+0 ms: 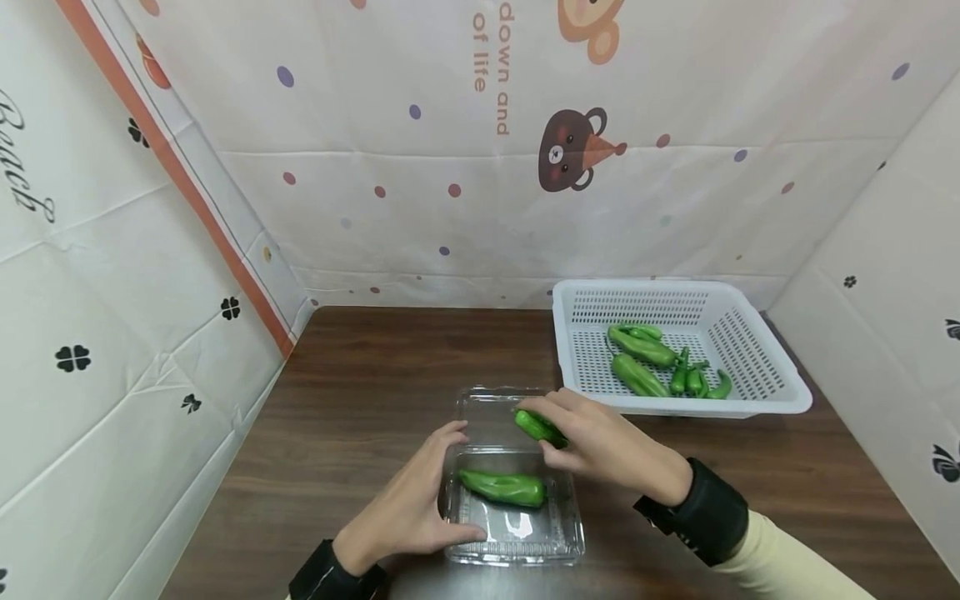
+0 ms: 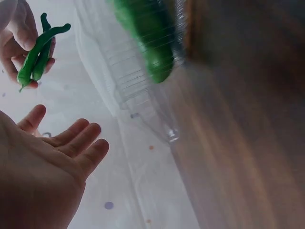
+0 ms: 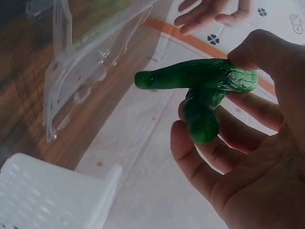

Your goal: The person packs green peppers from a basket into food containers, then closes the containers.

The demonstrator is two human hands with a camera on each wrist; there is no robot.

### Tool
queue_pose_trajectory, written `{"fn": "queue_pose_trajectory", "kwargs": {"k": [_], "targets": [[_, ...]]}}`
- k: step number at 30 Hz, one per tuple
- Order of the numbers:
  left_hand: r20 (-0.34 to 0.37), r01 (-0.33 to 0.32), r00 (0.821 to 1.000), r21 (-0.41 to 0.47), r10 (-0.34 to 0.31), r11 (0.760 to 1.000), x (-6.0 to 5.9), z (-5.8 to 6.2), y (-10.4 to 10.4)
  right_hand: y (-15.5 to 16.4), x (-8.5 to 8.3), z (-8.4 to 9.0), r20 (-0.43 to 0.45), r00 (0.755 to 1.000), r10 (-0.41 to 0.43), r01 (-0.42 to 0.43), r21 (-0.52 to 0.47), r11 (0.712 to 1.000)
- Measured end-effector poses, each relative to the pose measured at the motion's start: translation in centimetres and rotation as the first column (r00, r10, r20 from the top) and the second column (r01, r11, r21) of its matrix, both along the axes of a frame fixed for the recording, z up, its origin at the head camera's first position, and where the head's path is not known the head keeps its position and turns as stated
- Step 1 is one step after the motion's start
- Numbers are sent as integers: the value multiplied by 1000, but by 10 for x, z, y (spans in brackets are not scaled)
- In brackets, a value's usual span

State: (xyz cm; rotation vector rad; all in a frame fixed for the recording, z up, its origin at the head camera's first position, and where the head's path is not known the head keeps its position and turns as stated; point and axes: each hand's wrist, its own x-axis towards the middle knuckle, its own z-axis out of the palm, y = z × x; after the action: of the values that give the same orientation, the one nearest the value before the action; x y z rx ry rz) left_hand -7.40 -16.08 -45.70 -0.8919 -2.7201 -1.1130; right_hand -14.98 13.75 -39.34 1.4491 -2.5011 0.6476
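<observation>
Nearest, a black band [image 1: 330, 575] is worn on the left wrist. The left hand [image 1: 408, 504] is held along the left side of a clear plastic container [image 1: 517, 550], its fingers extended and its thumb spread over the near rim; nothing is gripped by it, and whether the rim is touched cannot be told. In the container's near half a single green pepper [image 1: 504, 487] is laid, its long axis running nearly left to right, with the narrower end pointed left and slightly away, the blunt end right.

Beyond it, over the right edge of the raised or folded-out lid [image 1: 487, 421], two green peppers [image 1: 536, 423] are pinched between the thumb and fingers of the right hand [image 1: 600, 437]. In the head view their visible length is slanted from far left to near right. In the right wrist view one is seen nearly level, pointed left from the thumb, while the other is crossed beneath it, foreshortened.

Farther right on the brown tabletop [image 1: 375, 375], more peppers [image 1: 645, 346] are held in a white perforated basket [image 1: 776, 400]; the larger ones are slanted from far left to near right. Behind, a printed sheet [image 1: 420, 208] is hung.
</observation>
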Motion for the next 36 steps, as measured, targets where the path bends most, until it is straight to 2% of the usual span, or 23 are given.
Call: {"fn": "queue_pose_trajectory", "kwargs": {"k": [9,15,26,36], "targets": [[34,14,999,-26,-13,1000,12,-11,-5,-10,3,-4,-9,999,30,-30,-22,999],[28,12,1000,-56,-10,998,17,-16,-7,-16,9,-9,7,999,44,-44,-27,999],[56,-13,998,-97,19,995,21,-23,-10,-28,19,-16,29,998,63,-63,-9,998],[57,-17,998,-92,22,996,18,-30,-13,-39,27,-28,37,997,67,-68,25,997]]}}
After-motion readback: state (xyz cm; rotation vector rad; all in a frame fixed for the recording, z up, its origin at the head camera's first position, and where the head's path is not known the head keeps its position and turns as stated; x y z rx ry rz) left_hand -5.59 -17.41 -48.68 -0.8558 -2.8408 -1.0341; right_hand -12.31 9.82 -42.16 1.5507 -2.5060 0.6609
